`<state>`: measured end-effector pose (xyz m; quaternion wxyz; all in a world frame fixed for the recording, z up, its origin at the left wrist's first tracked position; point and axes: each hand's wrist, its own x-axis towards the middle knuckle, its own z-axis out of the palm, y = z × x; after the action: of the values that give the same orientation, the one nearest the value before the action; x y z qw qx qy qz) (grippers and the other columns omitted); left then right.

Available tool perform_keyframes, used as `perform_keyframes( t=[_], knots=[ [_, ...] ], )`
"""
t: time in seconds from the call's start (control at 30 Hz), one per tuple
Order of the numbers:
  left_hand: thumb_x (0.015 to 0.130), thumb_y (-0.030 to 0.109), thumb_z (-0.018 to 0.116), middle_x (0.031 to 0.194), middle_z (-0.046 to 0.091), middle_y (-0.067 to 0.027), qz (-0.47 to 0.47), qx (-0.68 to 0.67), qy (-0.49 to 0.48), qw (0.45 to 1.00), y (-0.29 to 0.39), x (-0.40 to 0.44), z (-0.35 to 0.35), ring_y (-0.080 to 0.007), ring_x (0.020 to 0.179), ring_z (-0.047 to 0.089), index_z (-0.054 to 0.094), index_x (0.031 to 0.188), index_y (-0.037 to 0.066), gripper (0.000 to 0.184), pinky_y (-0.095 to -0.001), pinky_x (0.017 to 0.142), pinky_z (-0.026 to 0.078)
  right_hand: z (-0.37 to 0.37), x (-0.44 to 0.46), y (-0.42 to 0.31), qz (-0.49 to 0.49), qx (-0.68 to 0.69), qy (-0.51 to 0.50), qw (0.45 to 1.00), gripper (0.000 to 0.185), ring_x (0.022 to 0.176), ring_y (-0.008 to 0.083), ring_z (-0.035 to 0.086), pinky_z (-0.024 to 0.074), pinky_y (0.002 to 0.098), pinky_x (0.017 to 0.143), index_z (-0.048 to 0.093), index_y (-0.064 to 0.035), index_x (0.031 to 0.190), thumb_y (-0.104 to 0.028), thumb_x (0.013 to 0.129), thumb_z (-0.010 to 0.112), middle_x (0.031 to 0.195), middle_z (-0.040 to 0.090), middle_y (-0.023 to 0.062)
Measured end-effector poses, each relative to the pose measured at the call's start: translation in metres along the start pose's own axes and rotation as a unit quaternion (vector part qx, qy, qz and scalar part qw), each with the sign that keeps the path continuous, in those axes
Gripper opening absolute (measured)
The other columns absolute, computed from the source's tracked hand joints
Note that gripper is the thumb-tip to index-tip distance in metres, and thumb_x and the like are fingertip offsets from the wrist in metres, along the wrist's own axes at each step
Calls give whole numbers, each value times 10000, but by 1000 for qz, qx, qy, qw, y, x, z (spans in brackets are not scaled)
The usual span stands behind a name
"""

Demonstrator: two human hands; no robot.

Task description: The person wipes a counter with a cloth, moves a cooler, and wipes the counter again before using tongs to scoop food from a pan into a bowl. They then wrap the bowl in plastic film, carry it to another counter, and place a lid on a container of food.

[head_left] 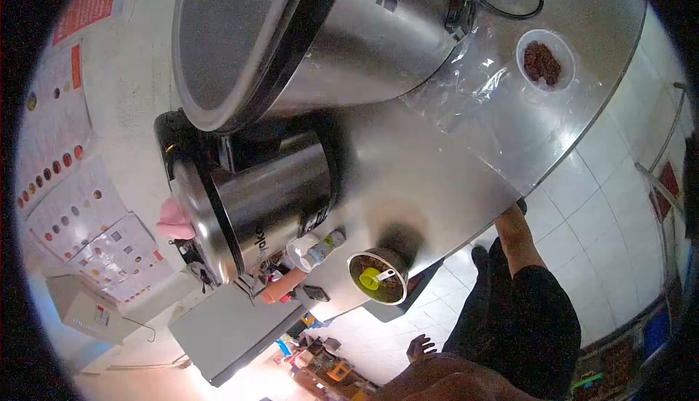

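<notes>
My left hand (pixel 420 348) hangs low near the bottom of the view, beside the dark clothing, with its fingers apart and nothing in them. Nearest to it on the metal table is a round container (pixel 400 259), part-filled with brown material, with a lime-green scoop (pixel 370 279) inside. My right hand does not show. A white tub (pixel 569 57) of reddish-brown granules stands at the upper right of the tabletop, beside a crumpled clear plastic bag (pixel 473 84).
A large steel vessel (pixel 371 44) and a smaller steel cooker (pixel 277 190) stand along the wall side. By the smaller one are a small bottle (pixel 324 248) and a phone-like dark object (pixel 315 293). The table's edge (pixel 542 177) borders the tiled floor (pixel 597 175).
</notes>
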<state>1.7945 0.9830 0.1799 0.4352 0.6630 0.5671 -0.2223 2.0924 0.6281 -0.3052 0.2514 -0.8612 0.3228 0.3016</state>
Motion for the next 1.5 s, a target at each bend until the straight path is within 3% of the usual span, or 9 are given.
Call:
perform_keyframes(
  t=[0.37, 0.6, 0.73, 0.9, 1.17, 1.3, 1.33, 1.43, 1.5],
  knots=[
    [953, 196, 561, 1045, 651, -207, 116, 69, -137, 981, -4, 12, 35, -284, 856, 681, 504, 1263, -21, 382, -394, 676, 589, -27, -81, 61, -79, 59, 138, 985, 207, 814, 381, 639, 506, 467, 717, 675, -48, 726, -251, 763, 663, 766, 651, 193],
    [843, -11, 626, 1069, 654, -241, 164, -34, -263, 950, -79, 100, 38, -304, 769, 673, 119, 1468, 36, 807, -397, 657, 566, -150, -334, 112, -150, 5, 161, 975, 192, 608, 369, 620, 508, 463, 603, 667, -53, 616, -235, 627, 727, 618, 630, 162],
    [890, 224, 602, 1128, 633, -163, 49, -78, -379, 921, -49, 55, 87, -271, 976, 596, 338, 1384, 60, 583, -447, 836, 480, -233, -495, 101, -321, 59, 96, 940, 184, 593, 363, 600, 490, 434, 575, 649, -49, 625, -215, 638, 727, 626, 605, 175],
    [951, 491, 521, 1290, 565, -97, -119, -390, -617, 674, 27, -59, 57, -256, 1284, 452, 443, 1369, 121, 564, -489, 1067, 359, -317, -679, 90, -359, 130, 17, 924, 184, 734, 323, 667, 541, 360, 669, 699, -26, 786, 18, 609, 724, 871, 696, 131],
    [889, 644, 452, 1333, 532, -140, 65, -473, -520, 708, 56, -106, 34, -324, 1174, 542, 387, 1425, 99, 767, -496, 996, 443, -282, -733, 91, -471, 108, 73, 872, 208, 1003, 277, 676, 549, 346, 832, 715, -52, 795, 59, 623, 752, 1196, 672, 116],
    [863, 688, 364, 1331, 525, -165, 142, -539, -591, 583, 59, -101, 2, -353, 1156, 544, 373, 1430, 95, 821, -518, 927, 480, -257, -718, 95, -398, 484, -185, 757, 385, 1160, 288, 602, 473, 397, 981, 661, -22, 1020, -84, 678, 827, 1317, 580, 210],
    [837, 724, 335, 1336, 514, -189, 153, -563, -577, 572, 64, -109, -9, -377, 1154, 539, 361, 1438, 99, 867, -528, 892, 493, -256, -721, 79, -323, 552, -246, 728, 642, 1200, 268, 560, 443, 392, 1018, 533, -8, 1218, -278, 717, 829, 1354, 537, 207],
    [840, 732, 343, 1347, 502, -192, 202, -586, -613, 491, 78, -107, -23, -386, 1170, 527, 352, 1447, 115, 865, -520, 875, 505, -237, -724, 35, -357, 487, -248, 757, 874, 1207, 262, 521, 430, 370, 1007, 368, -29, 1383, -363, 716, 824, 1264, 570, 135],
    [895, 677, 353, 1297, 539, -177, 219, -557, -564, 569, 84, -106, -38, -343, 1137, 563, 384, 1407, 76, 790, -490, 883, 519, -234, -735, 5, -382, 419, -197, 800, 902, 1180, 278, 541, 434, 369, 995, 352, -34, 1403, -339, 705, 836, 1256, 572, 145]
  ],
)
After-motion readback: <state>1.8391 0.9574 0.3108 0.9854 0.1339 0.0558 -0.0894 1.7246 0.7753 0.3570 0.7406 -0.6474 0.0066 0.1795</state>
